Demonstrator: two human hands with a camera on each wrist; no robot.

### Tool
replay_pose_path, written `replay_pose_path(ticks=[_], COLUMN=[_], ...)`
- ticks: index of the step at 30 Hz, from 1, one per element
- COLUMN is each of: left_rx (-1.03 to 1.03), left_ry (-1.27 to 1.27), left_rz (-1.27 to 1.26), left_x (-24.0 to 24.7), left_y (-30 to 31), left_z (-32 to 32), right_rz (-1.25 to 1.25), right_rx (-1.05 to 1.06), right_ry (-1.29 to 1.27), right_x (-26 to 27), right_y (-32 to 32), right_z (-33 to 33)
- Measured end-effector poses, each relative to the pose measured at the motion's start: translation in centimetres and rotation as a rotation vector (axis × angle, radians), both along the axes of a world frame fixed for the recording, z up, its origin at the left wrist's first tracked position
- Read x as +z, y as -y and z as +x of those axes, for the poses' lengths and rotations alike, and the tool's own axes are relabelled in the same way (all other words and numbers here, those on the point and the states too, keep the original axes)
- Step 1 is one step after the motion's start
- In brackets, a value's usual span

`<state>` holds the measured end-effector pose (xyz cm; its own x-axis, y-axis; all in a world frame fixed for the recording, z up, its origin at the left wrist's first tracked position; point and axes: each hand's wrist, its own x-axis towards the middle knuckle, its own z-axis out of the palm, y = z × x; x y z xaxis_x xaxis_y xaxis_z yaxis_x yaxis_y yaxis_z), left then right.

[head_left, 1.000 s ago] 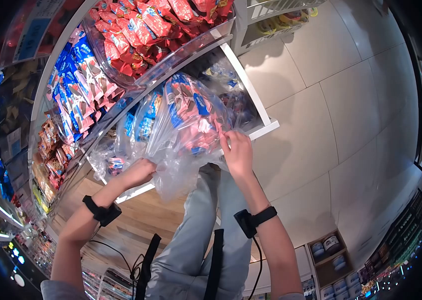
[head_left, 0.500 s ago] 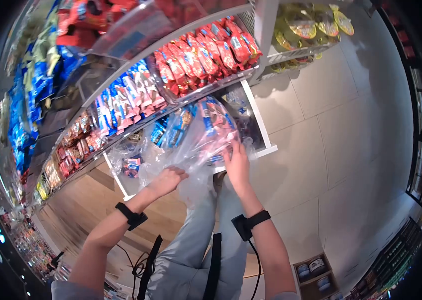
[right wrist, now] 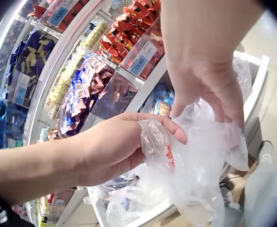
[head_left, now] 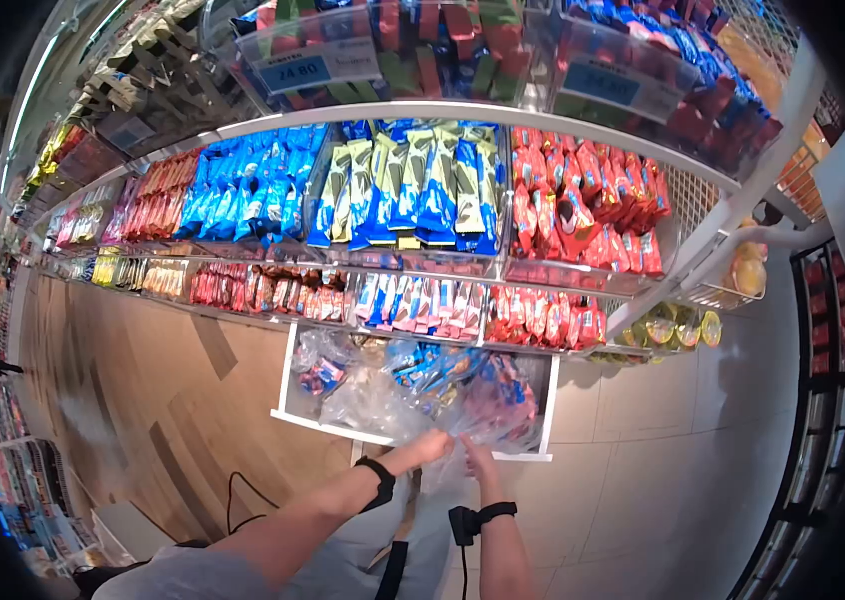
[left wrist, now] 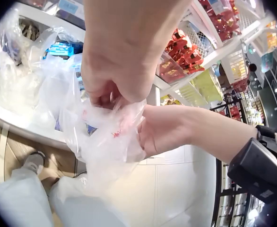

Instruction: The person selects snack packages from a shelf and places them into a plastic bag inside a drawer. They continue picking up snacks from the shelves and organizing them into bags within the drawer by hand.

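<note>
A clear plastic bag (head_left: pixel 499 408) of pink and blue snack packs lies in the right part of a white pulled-out drawer (head_left: pixel 331 427). At the drawer's front, my left hand (head_left: pixel 431 446) pinches the gathered bag neck with curled fingers. My right hand (head_left: pixel 480 462) is close beside it, fingers and thumb around the same loose plastic (right wrist: pixel 195 161). Red print shows on the film in both wrist views. The left thumb lies along the plastic in the right wrist view. Crumpled film hides some of the right fingertips.
More clear bags (head_left: pixel 358 400) and blue packs (head_left: pixel 423 368) fill the drawer. Above it, shelf bins hold red packets (head_left: pixel 583 190), blue packets (head_left: pixel 253 190) and pink-and-blue packets (head_left: pixel 418 303). A slanted white shelf post (head_left: pixel 633 315) stands at right. Wood floor (head_left: pixel 143 400) meets pale tiles (head_left: pixel 633 440).
The head view has swung up to the shelves. My left hand has moved right along the plastic toward my right hand, and the bag's opening is bunched between them.
</note>
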<state>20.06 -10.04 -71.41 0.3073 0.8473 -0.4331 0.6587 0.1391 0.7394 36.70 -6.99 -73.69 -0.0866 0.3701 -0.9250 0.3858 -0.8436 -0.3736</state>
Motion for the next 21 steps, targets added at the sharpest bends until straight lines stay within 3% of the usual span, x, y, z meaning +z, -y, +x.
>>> replay_pose_path(ticks=[2, 6, 9, 12, 16, 18, 19, 21], left_rx=[0.04, 0.094, 0.053, -0.013, -0.023, -0.03, 0.046, 0.194], left_ry=[0.034, 0.261, 0.305, 0.351, 0.457, 0.422, 0.396, 0.345], left_rz=[-0.03, -0.039, -0.085, -0.095, -0.083, -0.081, -0.027, 0.076], left_x=[0.7, 2.6, 2.8, 0.7, -0.5, -1.1, -0.2, 1.5], left_y=[0.2, 0.6, 0.2, 0.4, 1.2, 1.1, 1.1, 0.3], left_z=[0.4, 0.4, -0.4, -0.9, -2.1, -2.3, -2.6, -3.3], right_rz=[-0.136, -0.208, 0.155, 0.173, 0.161, 0.233, 0.306, 0.594], right_rx=[-0.03, -0.111, -0.365, -0.101, -0.075, -0.133, -0.289, -0.493], right_ry=[0.049, -0.093, -0.182, 0.025, 0.089, 0.175, 0.148, 0.084], right_x=[-0.8, -2.9, -3.2, -4.6, -5.2, -5.2, -3.5, -8.4], right_y=[-0.2, 0.3, 1.2, 1.1, 1.2, 0.7, -0.3, -1.2], right_z=[-0.6, -1.2, -2.9, -3.3, -3.4, -3.1, -3.3, -0.9])
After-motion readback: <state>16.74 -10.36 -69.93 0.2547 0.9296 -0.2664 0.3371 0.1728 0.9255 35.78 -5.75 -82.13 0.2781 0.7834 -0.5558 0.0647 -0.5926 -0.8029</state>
